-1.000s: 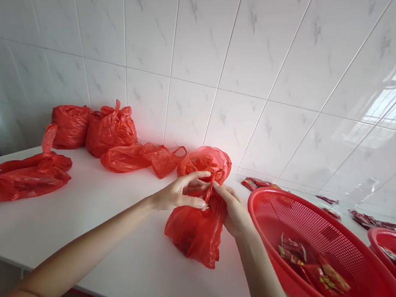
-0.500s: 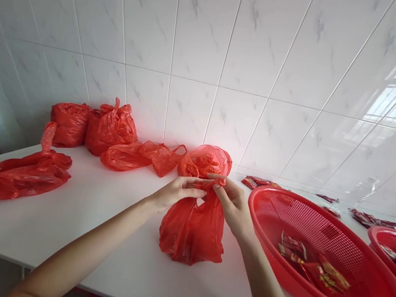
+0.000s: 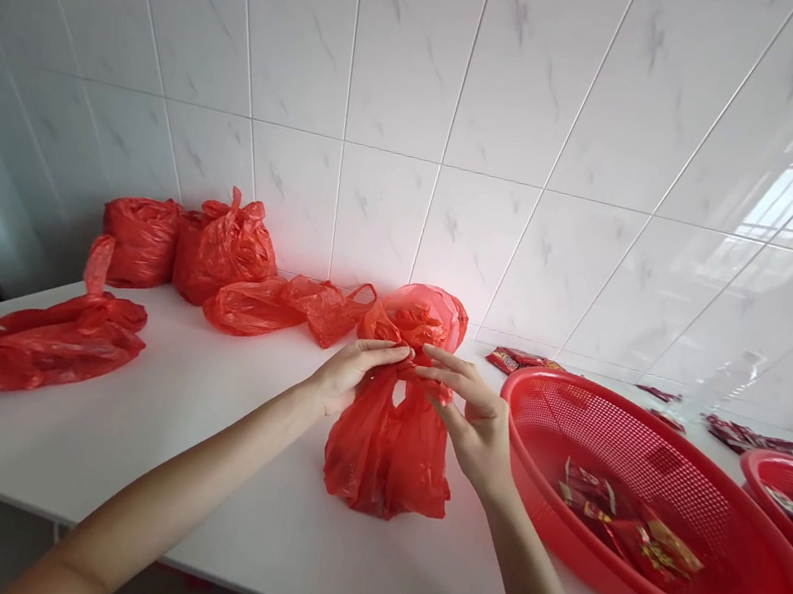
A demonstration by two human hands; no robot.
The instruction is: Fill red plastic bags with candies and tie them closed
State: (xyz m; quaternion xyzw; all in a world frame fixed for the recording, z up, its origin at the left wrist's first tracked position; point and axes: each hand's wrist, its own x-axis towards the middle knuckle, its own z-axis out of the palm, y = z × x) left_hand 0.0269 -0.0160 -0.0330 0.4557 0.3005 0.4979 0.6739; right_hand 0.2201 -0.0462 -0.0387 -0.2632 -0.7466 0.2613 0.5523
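A thin red plastic carrier bag (image 3: pixel 390 463) stands on the white table in front of me, its top gathered upward. My left hand (image 3: pixel 347 372) pinches the bag's top between thumb and fingers. From the other side, my right hand (image 3: pixel 487 419) has its thumb and fingers around a bit of the bag's handle, with the upper fingers stretched over the top. A small gap shows through the plastic just under the fingers. What the bag contains cannot be made out. Right behind it sits another bulging red bag (image 3: pixel 439 312), partly covered by my fingers.
A large red basket (image 3: pixel 648 430) with snack packets (image 3: pixel 650 552) stands at right, beside a second red basket (image 3: pixel 763 470). More packets (image 3: pixel 745 437) lie near the tiled wall. Full red bags (image 3: pixel 225 253) and flattened ones (image 3: pixel 54 346) occupy the left.
My hands have shifted their hold at the bag's top. The right fingers have spread, and the left fingertips sit closer to the middle. The bag stays in place.
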